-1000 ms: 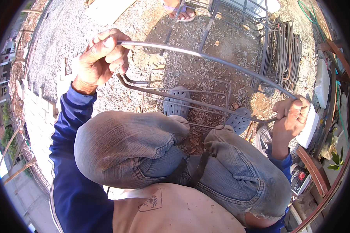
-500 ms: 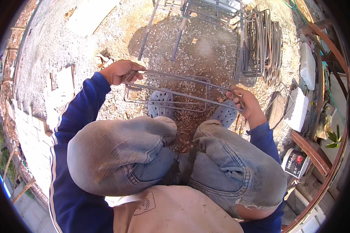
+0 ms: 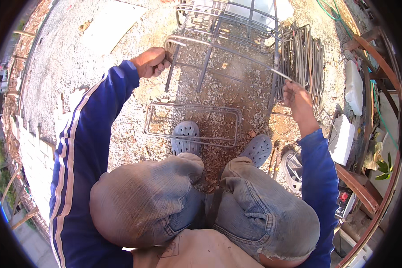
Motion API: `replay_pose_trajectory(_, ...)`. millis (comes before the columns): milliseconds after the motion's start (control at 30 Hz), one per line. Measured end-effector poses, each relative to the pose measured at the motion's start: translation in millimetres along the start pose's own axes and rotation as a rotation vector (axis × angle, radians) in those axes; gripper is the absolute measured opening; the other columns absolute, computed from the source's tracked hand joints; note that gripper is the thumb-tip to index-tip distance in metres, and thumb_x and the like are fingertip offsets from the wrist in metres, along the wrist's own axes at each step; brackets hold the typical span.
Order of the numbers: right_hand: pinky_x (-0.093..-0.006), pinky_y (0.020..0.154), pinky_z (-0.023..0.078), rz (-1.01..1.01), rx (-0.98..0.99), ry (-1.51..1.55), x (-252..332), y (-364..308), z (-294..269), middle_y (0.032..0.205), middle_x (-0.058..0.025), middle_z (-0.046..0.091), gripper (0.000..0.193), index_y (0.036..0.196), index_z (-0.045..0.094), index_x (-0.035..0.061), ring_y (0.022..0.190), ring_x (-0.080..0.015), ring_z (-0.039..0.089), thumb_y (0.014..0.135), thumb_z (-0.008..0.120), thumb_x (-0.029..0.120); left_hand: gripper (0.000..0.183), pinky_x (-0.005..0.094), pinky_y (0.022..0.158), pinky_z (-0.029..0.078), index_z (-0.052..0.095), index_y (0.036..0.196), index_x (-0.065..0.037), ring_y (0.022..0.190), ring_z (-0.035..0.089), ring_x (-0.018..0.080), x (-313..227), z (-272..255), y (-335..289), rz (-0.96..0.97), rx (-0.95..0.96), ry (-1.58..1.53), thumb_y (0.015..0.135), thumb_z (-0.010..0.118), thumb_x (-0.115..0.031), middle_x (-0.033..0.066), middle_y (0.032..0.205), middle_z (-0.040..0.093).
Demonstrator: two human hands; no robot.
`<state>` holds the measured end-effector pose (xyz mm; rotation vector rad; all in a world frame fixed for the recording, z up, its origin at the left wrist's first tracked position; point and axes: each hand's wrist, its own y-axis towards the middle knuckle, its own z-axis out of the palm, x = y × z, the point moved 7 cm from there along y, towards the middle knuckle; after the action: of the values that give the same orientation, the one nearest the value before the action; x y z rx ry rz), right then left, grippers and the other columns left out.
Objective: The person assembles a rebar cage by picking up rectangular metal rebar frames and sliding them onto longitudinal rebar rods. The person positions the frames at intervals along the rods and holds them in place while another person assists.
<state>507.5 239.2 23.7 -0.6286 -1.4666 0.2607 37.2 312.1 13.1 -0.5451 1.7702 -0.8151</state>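
Left hand (image 3: 152,63): fingers curled, clamped on the left end of a bent-steel rebar stirrup (image 3: 280,73). Right hand (image 3: 298,100): thumb and fingers pinched together on the stirrup's right end. Stirrup: held up between both hands, beyond the feet, a hooked bend at its upper left; in this view it crosses the bars of a rebar cage (image 3: 205,67); contact between the two cannot be told.

Nearer the body, on gravel: rectangular stirrups (image 3: 196,106), lying nearly one on another, just in front of two perforated grey clogs (image 3: 186,136), worn.

Right of the cage: a stack of dark stirrups (image 3: 310,62), many, set close together.

Farther right: two white foam-like blocks (image 3: 353,87), just apart. Upper right: a green hose (image 3: 330,12), looped.
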Motion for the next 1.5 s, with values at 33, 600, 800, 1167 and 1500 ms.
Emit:
replay_pose_trajectory(33, -0.0251, 0.057, 0.047, 0.0, -0.028, -0.005, 13, 10, 1, 0.085, 0.0014, 0.065, 0.021, 0.109, 0.066, 0.0079, 0.069, -0.0091, 0.06, 0.092, 0.065, 0.021, 0.033, 0.0178, 0.036, 0.033, 0.062, 0.097, -0.002, 0.043, 0.04, 0.0024, -15, -3, 9, 0.001, -0.048, -0.005, 0.102, 0.032, -0.017, -0.004, 0.061, 0.051)
replay_pose_trajectory(600, -0.0275, 0.066, 0.05, -0.294, 0.035, -0.55, -84, -102, 38, 0.08, -0.0059, 0.065, 0.027, 0.111, 0.063, -0.0005, 0.072, -0.0145, 0.063, 0.096, 0.06, 0.023, 0.036, 0.0436, 0.089, 0.05, 0.058, 0.124, -0.006, 0.106, 0.06, 0.037, 195, 16, -80, 0.632, -0.315, 0.849, 0.09, 0.065, -0.017, 0.018, 0.117, 0.059)
replay_pose_trajectory(800, -0.0472, 0.075, 0.051, -0.413, 0.25, -1.139, -127, -86, 95, 0.089, -0.0192, 0.069, 0.041, 0.101, 0.069, -0.0016, 0.081, -0.039, 0.066, 0.086, 0.067, 0.036, 0.041, 0.0417, 0.087, 0.051, 0.06, 0.122, 0.0, 0.099, 0.063, 0.0374, 209, 9, -54, 0.457, -0.518, 0.683, 0.083, 0.067, -0.01, 0.0211, 0.108, 0.065)
replay_pose_trajectory(1167, -0.0306, 0.062, 0.049, -0.204, 0.509, -0.503, -119, -120, 108, 0.077, -0.0051, 0.063, 0.022, 0.088, 0.06, 0.0007, 0.068, -0.0117, 0.06, 0.087, 0.069, 0.021, 0.039, 0.0353, 0.069, 0.05, 0.063, 0.109, 0.008, 0.074, 0.063, 0.0221, 206, 28, -55, 0.324, -0.429, 0.094, 0.089, 0.068, -0.025, 0.0138, 0.089, 0.069)
replay_pose_trajectory(1500, -0.0271, 0.052, 0.054, 0.226, 0.337, -0.177, -139, -126, 77, 0.083, -0.0046, 0.063, 0.026, 0.108, 0.057, 0.0019, 0.069, -0.0142, 0.066, 0.096, 0.064, 0.023, 0.044, 0.0333, 0.074, 0.048, 0.062, 0.122, -0.001, 0.086, 0.061, 0.0172, 276, -9, -61, -0.025, -0.337, -0.257, 0.102, 0.045, -0.036, 0.0091, 0.102, 0.067)
